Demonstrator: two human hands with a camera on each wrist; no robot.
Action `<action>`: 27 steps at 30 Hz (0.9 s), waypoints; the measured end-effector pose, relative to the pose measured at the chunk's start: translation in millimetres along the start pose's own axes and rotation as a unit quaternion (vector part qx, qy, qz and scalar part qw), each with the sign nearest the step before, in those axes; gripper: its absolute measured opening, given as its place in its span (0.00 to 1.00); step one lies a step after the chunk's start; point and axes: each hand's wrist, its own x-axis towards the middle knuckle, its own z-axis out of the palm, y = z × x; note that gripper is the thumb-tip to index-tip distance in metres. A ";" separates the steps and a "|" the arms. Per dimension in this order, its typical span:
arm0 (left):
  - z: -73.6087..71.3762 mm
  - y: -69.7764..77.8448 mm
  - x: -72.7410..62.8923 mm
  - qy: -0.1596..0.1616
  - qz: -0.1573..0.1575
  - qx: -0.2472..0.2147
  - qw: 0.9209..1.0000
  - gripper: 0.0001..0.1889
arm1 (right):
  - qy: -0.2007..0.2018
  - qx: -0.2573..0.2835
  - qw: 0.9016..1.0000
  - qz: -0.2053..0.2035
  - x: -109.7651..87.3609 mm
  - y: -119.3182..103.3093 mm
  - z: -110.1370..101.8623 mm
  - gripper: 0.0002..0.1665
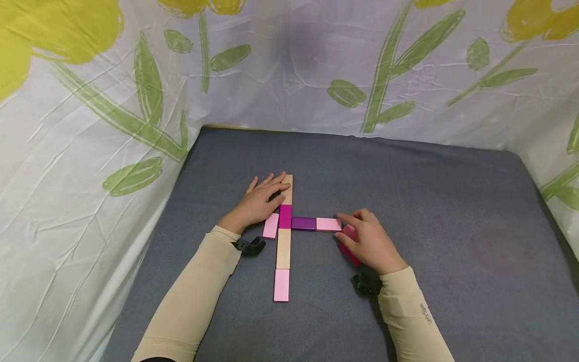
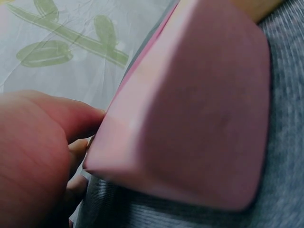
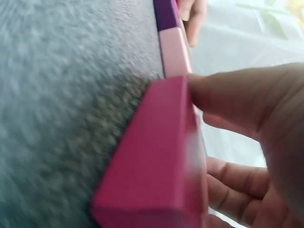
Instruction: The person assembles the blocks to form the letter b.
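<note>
My left hand (image 1: pixel 260 201) lies with its fingers extended at the far natural-wood block (image 1: pixel 287 198), fingertips on its left side and top. Below that, a magenta block (image 1: pixel 285 216) and a second natural block (image 1: pixel 283 249) continue the row, ending in a light pink block (image 1: pixel 281 285). A separate pink block (image 1: pixel 270 226) sits slightly slanted beside the magenta one, looming large in the left wrist view. Off to the right extend a purple block (image 1: pixel 304 223) and a light pink one (image 1: pixel 326 224). At its end my right hand (image 1: pixel 368 241) pinches a crimson block (image 3: pixel 147 147), standing slanted.
Dark grey cloth (image 1: pixel 452 216) covers the table under the blocks. A white curtain (image 1: pixel 289 85) with yellow flowers and green leaves hangs behind the table and at its sides. Each wrist wears a black band (image 1: pixel 250 246).
</note>
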 end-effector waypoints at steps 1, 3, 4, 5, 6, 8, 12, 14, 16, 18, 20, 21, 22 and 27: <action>-0.1 0.1 0.1 0.000 0.000 0.000 1.000 0.25 | 0.001 -0.003 1.000 -0.003 0.3 -0.5 1.2 0.28; 0.1 -0.1 0.3 -0.001 -0.001 0.001 1.000 0.25 | 0.004 -0.009 1.000 -0.005 0.9 -1.6 2.8 0.25; 0.2 -0.2 0.4 -0.001 -0.001 0.001 1.000 0.25 | 0.005 -0.012 1.000 -0.005 1.3 -2.1 3.4 0.24; 0.4 -0.4 0.6 -0.001 -0.001 0.001 1.000 0.25 | 0.007 -0.013 1.000 -0.004 1.3 -2.4 3.7 0.23; 0.6 -0.6 0.8 -0.001 -0.001 0.001 1.000 0.25 | 0.008 -0.017 1.000 -0.003 1.3 -2.7 3.8 0.23; 0.8 -0.7 0.9 0.000 0.000 0.002 1.000 0.25 | 0.011 -0.021 1.000 -0.001 0.9 -3.0 3.7 0.21; 0.7 -1.1 0.3 0.001 -0.001 0.003 1.000 0.25 | 0.010 -0.017 1.000 0.003 -0.7 -3.3 3.2 0.20; 0.9 -1.1 0.4 0.000 -0.002 0.003 1.000 0.25 | 0.009 -0.012 1.000 0.008 -1.8 -3.3 3.0 0.19; 0.8 -0.6 0.4 -0.001 -0.002 0.004 1.000 0.25 | 0.008 -0.007 1.000 0.012 -2.7 -3.5 3.1 0.19; 0.7 -0.4 0.4 -0.001 -0.003 0.004 1.000 0.25 | 0.006 -0.007 1.000 0.015 -3.6 -3.4 3.3 0.19; 0.4 0.1 0.1 -0.002 -0.002 0.003 1.000 0.25 | 0.004 -0.006 1.000 0.020 -4.5 -3.8 3.3 0.19; 0.4 0.1 0.2 -0.002 -0.002 0.003 1.000 0.25 | 0.002 -0.006 1.000 0.024 -5.1 -4.0 3.2 0.19; 0.5 0.1 0.4 -0.002 -0.002 0.003 1.000 0.25 | 0.001 -0.006 1.000 0.026 -5.6 -4.2 3.1 0.19; 0.8 -1.2 1.3 -0.001 -0.002 0.004 1.000 0.25 | 0.001 -0.004 1.000 0.027 -7.6 -5.3 2.7 0.19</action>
